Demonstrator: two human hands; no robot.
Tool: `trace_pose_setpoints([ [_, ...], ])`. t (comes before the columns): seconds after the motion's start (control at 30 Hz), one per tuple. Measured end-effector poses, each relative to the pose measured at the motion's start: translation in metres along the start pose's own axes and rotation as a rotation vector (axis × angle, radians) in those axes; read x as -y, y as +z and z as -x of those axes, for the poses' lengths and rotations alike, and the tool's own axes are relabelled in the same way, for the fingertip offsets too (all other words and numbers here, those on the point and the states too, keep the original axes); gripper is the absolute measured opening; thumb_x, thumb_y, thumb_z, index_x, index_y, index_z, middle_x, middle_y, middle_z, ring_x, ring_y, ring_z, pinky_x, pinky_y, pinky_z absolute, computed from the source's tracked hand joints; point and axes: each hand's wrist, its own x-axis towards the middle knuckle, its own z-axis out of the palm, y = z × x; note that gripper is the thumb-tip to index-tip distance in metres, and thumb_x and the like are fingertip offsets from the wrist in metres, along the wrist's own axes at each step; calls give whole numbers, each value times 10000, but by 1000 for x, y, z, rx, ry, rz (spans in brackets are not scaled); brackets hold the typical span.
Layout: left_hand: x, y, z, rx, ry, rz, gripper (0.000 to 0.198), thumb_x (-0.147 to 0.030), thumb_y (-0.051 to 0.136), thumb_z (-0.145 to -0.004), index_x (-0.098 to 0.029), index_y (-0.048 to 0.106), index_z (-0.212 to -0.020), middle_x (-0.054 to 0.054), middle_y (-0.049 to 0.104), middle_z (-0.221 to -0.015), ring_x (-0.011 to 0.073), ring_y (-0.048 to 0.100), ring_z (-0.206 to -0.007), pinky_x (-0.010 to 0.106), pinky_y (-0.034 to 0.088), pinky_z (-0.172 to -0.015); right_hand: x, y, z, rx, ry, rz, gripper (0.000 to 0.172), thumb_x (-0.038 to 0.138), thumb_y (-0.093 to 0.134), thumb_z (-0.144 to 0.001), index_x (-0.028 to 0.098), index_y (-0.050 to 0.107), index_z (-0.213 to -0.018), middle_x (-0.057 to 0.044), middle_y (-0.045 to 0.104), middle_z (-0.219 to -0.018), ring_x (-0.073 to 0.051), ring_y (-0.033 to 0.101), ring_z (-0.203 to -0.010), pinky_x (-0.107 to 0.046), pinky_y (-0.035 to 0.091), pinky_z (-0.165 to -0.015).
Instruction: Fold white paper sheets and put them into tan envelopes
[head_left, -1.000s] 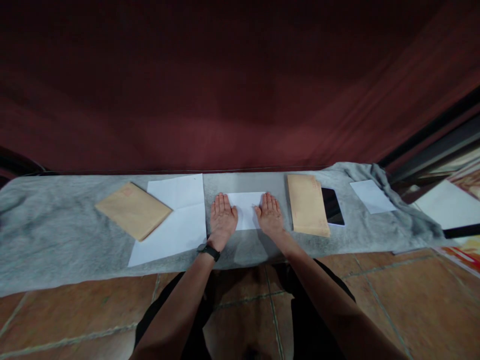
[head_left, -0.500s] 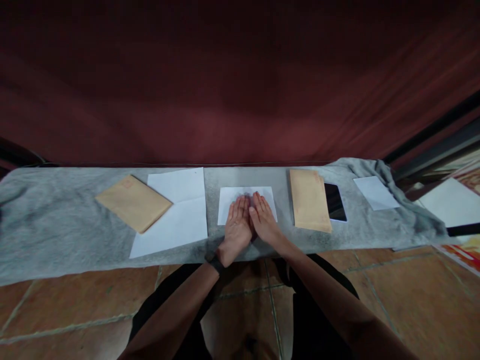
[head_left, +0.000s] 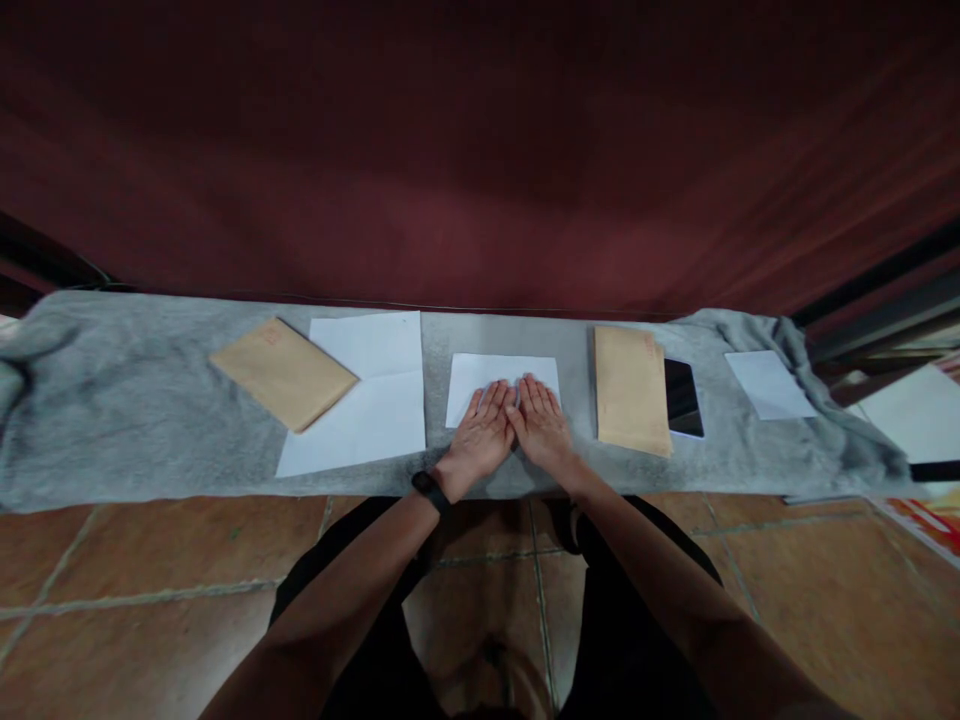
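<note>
A white sheet of paper [head_left: 469,370], possibly folded, lies in front of me on the grey cloth [head_left: 525,335]. My left hand [head_left: 484,432] rests palm down across its near edge, fingers stretched out. Beside it my right hand [head_left: 543,425] lies flat in the same way, its thumb close against the left hand. Both hands cover part of the paper's near side and hold nothing. To the left is a larger white sheet [head_left: 382,420] with a crease. A brown envelope stack [head_left: 281,370] lies slanted over that sheet's left part.
Right of my hands lie several brown envelopes [head_left: 630,390], partly over a dark-screened phone or tablet [head_left: 682,400]. Farther right is a small white sheet [head_left: 769,385]. A dark red curtain [head_left: 450,200] hangs behind the cloth-covered surface. Brown floor tiles [head_left: 180,550] show below.
My hands have turned from resting on their edges, palms tilted, to lying flatter, with fingertips nearer the paper's middle. The whole view has shifted slightly.
</note>
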Motion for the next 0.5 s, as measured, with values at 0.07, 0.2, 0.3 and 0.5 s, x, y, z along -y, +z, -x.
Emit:
trace_pose_setpoints([
  [0.07,3,-2,2,-12,-27,-2,586,-279,292,-1035,-78,305,-1585,150,325,-1667,232,197,-1579,475,208,-1287,-5,1,1,-26,-2,53,694,503,188,-1087,53,298,-1604,-181,249,-1685,-285,220,-1572,-496,194,-1270],
  [0.2,9,-7,4,-23,-77,-5,610,-362,311,-1045,-82,309,-1587,161,300,-1673,254,199,-1579,497,189,-1287,-15,2,3,-94,12,148,672,474,261,-1089,35,303,-1597,-202,271,-1674,-307,267,-1552,-502,231,-1250],
  [0.3,10,-10,5,-38,-129,-14,638,-408,329,-1044,-78,299,-1589,179,284,-1673,272,199,-1579,521,170,-1285,-24,1,4,-144,3,194,681,473,296,-1087,7,313,-1584,-230,313,-1651,-317,302,-1534,-512,266,-1234],
  [0.5,8,-14,6,-5,-181,-27,640,-424,340,-1043,-110,301,-1599,164,293,-1673,270,203,-1578,514,173,-1280,-34,-2,7,-199,21,254,709,488,306,-1085,-42,341,-1555,-281,363,-1610,-348,354,-1504,-533,328,-1202],
])
